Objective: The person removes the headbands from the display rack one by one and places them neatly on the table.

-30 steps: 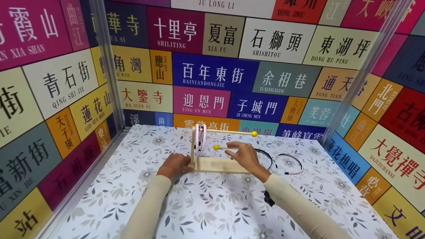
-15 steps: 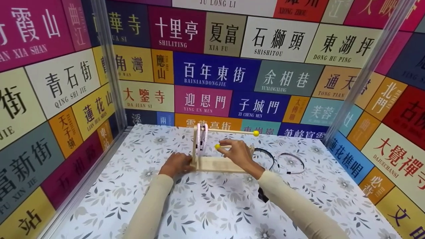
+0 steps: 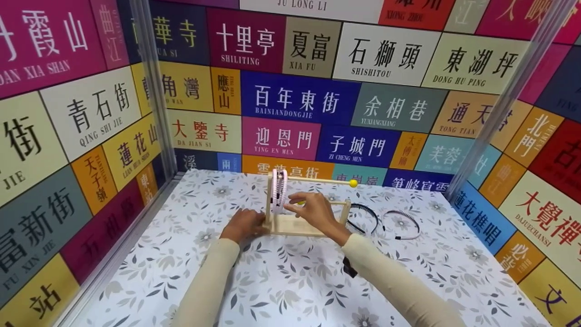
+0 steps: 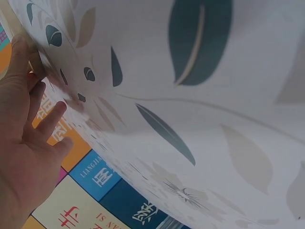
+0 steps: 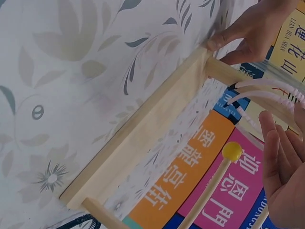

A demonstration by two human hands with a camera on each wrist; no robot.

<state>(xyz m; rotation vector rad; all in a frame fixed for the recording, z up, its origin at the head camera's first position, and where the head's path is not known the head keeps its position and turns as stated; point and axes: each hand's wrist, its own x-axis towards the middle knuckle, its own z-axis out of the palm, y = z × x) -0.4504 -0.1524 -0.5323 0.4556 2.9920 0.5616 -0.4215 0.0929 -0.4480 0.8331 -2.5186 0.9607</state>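
Note:
A wooden display stand [image 3: 290,225] has a flat base and two rods tipped with yellow balls. Pale pink headbands [image 3: 280,190] hang on its upper rod, close to the left post. My left hand [image 3: 243,225] grips the base at its left corner, the thumb pressed on the wood in the right wrist view. Fingers extended, my right hand [image 3: 313,211] is at the lower part of the hanging headbands, holding nothing visible. In the right wrist view, the lower rod's yellow ball [image 5: 232,151] sits beside that right hand [image 5: 286,176]; in the head view the hand mostly covers it.
On the table, right of the stand, lie a black headband [image 3: 365,219] and a pale headband with dark ends [image 3: 403,225]. The upper rod's yellow ball [image 3: 353,183] sticks out to the right. Sign-printed walls [image 3: 299,97] stand behind and at both sides.
My right hand has moved left along the lower rod, past its yellow ball to the hanging headbands. The left hand keeps its grip on the base.

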